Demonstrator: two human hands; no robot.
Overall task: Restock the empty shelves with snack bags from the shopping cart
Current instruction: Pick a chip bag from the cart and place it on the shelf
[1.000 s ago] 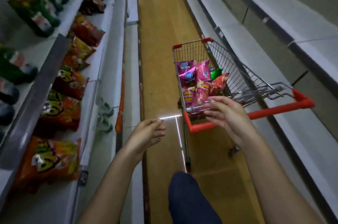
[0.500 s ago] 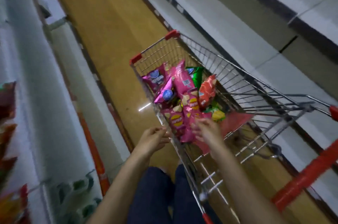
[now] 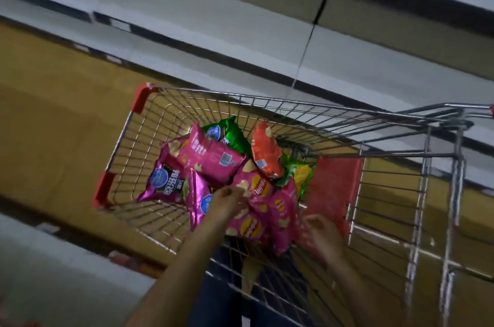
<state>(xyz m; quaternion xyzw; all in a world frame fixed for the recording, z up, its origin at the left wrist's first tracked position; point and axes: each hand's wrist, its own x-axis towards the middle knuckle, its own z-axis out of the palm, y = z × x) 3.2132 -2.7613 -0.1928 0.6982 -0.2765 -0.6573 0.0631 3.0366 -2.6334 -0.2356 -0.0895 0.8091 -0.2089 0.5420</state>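
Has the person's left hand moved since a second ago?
Yes. The left hand was outside the shopping cart, left of its red rim; now it reaches over the wire side onto the pink snack bags inside.

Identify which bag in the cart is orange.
The orange bag, lying against the far side of the cart beside the green bag. The rest are pink, purple or green.
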